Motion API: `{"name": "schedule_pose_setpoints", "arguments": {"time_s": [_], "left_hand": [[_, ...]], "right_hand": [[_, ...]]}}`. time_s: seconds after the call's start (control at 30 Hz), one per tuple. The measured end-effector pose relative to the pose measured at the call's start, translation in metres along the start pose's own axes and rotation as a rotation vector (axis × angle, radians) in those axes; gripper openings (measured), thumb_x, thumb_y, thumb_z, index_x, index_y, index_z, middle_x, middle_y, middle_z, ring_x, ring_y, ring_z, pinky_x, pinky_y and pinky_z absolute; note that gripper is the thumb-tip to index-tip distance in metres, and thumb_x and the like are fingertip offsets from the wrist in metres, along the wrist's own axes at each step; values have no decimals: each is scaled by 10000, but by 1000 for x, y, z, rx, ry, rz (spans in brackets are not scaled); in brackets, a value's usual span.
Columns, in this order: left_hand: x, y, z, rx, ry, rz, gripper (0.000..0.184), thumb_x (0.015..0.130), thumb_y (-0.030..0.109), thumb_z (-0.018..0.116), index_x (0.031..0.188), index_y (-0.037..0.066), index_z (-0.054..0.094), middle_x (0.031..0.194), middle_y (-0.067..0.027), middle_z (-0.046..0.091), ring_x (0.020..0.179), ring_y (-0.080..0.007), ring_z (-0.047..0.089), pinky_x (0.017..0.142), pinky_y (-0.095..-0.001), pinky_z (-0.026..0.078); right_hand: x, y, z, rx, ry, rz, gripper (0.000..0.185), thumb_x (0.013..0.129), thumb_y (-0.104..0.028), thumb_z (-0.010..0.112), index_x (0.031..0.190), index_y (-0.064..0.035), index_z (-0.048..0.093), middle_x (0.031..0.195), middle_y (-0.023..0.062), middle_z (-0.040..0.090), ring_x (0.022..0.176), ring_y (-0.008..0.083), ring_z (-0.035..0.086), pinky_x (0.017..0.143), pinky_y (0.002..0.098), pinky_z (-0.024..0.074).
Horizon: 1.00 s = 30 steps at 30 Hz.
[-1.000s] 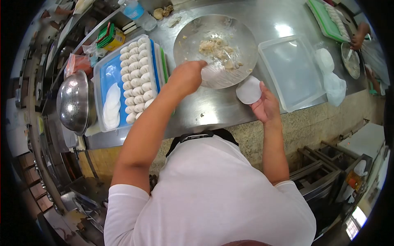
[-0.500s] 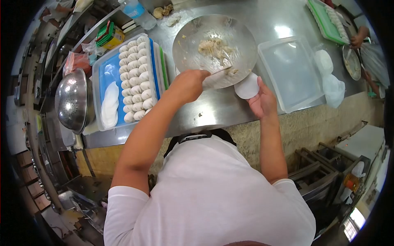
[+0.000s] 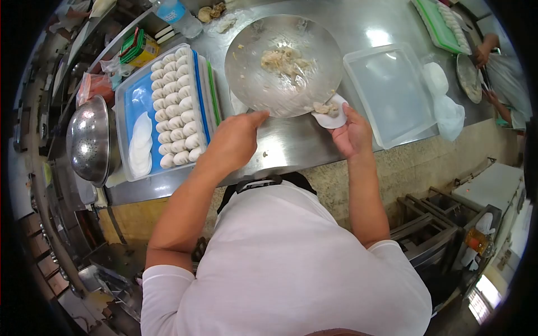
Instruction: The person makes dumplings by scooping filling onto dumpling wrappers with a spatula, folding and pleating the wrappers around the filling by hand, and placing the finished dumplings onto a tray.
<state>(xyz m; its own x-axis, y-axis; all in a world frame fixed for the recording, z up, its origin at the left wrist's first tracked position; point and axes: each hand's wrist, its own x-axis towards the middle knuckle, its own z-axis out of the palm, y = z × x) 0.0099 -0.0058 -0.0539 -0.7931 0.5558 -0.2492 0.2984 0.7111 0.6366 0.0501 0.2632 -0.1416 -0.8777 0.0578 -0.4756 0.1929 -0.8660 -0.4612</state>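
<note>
A: Where is the wrapper?
B: The round wrapper lies across the fingers of the right hand, thumb over its edge, just beside the lower right rim of the shallow metal bowl. A portion of filling rests on it.
A: And the left hand?
B: Fingers curled in a grip, index finger pointing toward the bowl's near rim. The thin tool it grasps shows almost edge-on, barely told from that rim.
A: What is legible from where we stand?
B: The water bottle bears a blue label with pale lettering, too small to read. The yellow-and-green tub carries print, likewise indistinct.
A: What flanks the bowl?
B: To its left, a blue-based tray with rows of pleated dumplings and overlapping spare wrappers; to its right, a translucent tray. Farther right, another person's hand is near a second bowl.
</note>
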Motion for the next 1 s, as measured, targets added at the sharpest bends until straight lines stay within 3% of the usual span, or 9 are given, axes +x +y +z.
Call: {"name": "schedule_pose_setpoints", "arguments": {"time_s": [0.03,0.13,0.23,0.43,0.5,0.73,0.83,0.9,1.0], "left_hand": [[0,-1,0,140,-33,-68,488,862,-73,522,1319,62,627,1003,-250,692,863,-408,667,823,-442,528],[-20,14,33,66,78,43,491,893,-40,508,1360,75,605,931,-236,668,842,-410,649,795,-469,513],[-28,32,40,-1,18,-23,502,903,-30,521,1385,92,593,874,-215,617,819,-406,624,766,-479,495],[-24,27,10,16,4,3,499,888,-48,571,1356,118,622,882,-176,597,808,-368,622,730,-451,498],[-24,26,19,110,8,70,497,866,-56,582,1318,136,654,866,-162,597,799,-361,627,728,-448,501],[-25,29,-8,226,10,212,506,865,-44,592,1324,160,653,856,-130,591,778,-337,630,693,-434,505],[-20,32,-13,277,-120,209,546,824,-35,585,1338,142,636,911,-144,608,872,-340,642,722,-455,512],[-19,40,-23,204,-17,202,500,853,-49,592,1309,145,657,857,-136,589,774,-340,626,687,-447,500],[-11,29,-17,221,-15,224,485,857,-46,591,1300,139,659,873,-146,595,788,-348,628,695,-444,505]], "right_hand": [[0,1,1,-4,-1,-1,455,1064,-164,399,1415,123,376,1426,271,489,1329,388,511,1125,539,443],[-6,9,7,59,38,21,413,1056,-150,425,1367,121,437,1372,254,536,1272,381,558,1091,524,462],[-8,14,7,35,35,22,452,1065,-177,403,1405,122,388,1422,262,499,1314,382,526,1089,536,466],[-14,9,-3,25,41,55,439,1076,-221,409,1388,87,430,1387,240,537,1280,364,556,1060,515,486],[-14,7,-8,104,-52,143,392,1078,-221,409,1329,70,487,1324,215,583,1229,343,593,1042,491,497],[-13,5,-20,191,-155,199,442,1085,-271,412,1351,76,475,1337,226,584,1238,353,593,1061,487,497],[-16,0,-13,145,-116,211,445,1090,-281,405,1349,72,481,1334,223,586,1247,352,589,1072,496,489],[-20,0,-13,130,-197,225,452,1092,-289,403,1359,70,470,1338,219,584,1253,352,585,1088,496,476],[-25,0,3,51,-125,174,457,1093,-301,403,1356,67,473,1334,215,587,1252,345,586,1103,484,465]]}}
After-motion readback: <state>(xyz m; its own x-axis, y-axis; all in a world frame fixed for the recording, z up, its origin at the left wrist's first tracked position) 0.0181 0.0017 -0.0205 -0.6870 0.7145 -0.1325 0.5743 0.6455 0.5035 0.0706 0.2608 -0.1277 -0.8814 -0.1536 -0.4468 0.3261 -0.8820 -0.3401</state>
